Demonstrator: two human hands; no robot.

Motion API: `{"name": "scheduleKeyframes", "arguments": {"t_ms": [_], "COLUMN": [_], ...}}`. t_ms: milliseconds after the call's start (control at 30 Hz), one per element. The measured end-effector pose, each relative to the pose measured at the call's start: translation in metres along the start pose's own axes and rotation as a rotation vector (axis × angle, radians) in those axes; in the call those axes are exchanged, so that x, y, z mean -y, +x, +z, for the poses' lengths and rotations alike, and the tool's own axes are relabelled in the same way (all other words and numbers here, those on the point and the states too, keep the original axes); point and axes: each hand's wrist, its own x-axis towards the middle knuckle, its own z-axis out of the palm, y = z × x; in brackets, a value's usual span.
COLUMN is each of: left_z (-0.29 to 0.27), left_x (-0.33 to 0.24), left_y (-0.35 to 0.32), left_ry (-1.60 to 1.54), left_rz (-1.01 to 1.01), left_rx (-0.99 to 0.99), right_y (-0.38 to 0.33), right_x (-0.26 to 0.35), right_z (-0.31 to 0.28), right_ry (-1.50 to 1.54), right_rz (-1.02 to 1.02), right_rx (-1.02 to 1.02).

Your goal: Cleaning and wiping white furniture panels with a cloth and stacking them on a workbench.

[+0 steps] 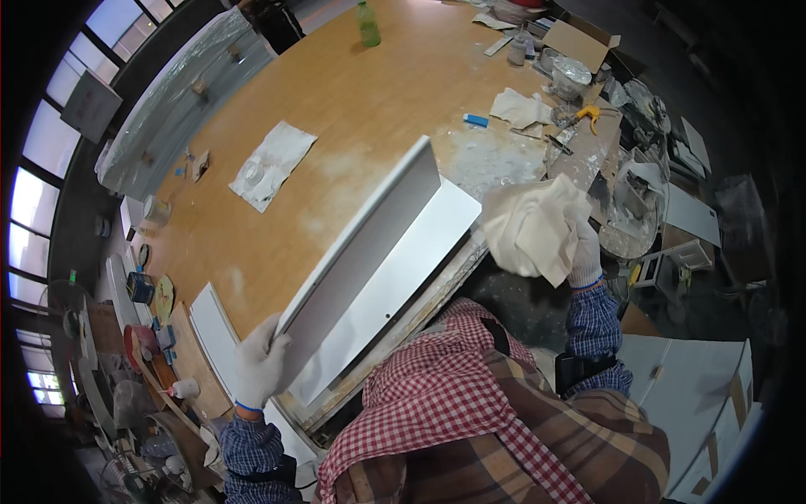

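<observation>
A long white L-shaped panel [428,239] rests at the near edge of the wooden table, one side standing up and the other lying flat with a small dark hole in it. My left hand [259,361], in a white glove, grips the upright side at its near left end. Beyond the panel's right end, my right hand [585,256], gloved too, is closed on a bunched cream cloth [533,223]. Most of that hand's fingers are hidden behind the cloth, which hangs apart from the table's surface.
White dust marks the wooden tabletop [361,109]. On it lie a paper sheet [273,164], a green bottle [368,23] and a small blue block [476,120]. A yellow-handled gun [592,116] and clutter line the right; more white boards [214,323] lie left.
</observation>
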Motion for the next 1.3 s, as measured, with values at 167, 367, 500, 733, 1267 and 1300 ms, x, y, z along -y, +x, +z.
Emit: {"name": "scheduleKeyframes", "arguments": {"t_ms": [167,367,500,733,1267,1300], "left_z": [-0.009,0.027,0.063,0.107,0.105,0.104], "left_x": [0.005,0.040,-0.022,-0.092,-0.146,-0.143], "left_y": [0.041,0.080,0.073,0.068,0.032,0.029], "left_ry": [-0.403,0.196,-0.022,-0.716,-0.430,-0.440], "left_rz": [-0.251,-0.106,0.009,-0.219,0.150,0.157], "left_rx": [0.269,0.250,0.001,0.406,0.224,0.226], "right_y": [0.009,0.024,0.025,0.010,-0.020,-0.022], "right_x": [-0.004,-0.022,-0.040,-0.052,-0.085,-0.084], "right_z": [0.016,0.055,0.071,0.136,0.137,0.135], "right_ry": [-0.449,-0.425,-0.349,-0.551,-0.708,-0.716], "right_rz": [0.144,0.238,0.303,0.393,0.051,-0.028], "right_rx": [-0.019,0.124,0.299,0.455,0.210,0.231]}}
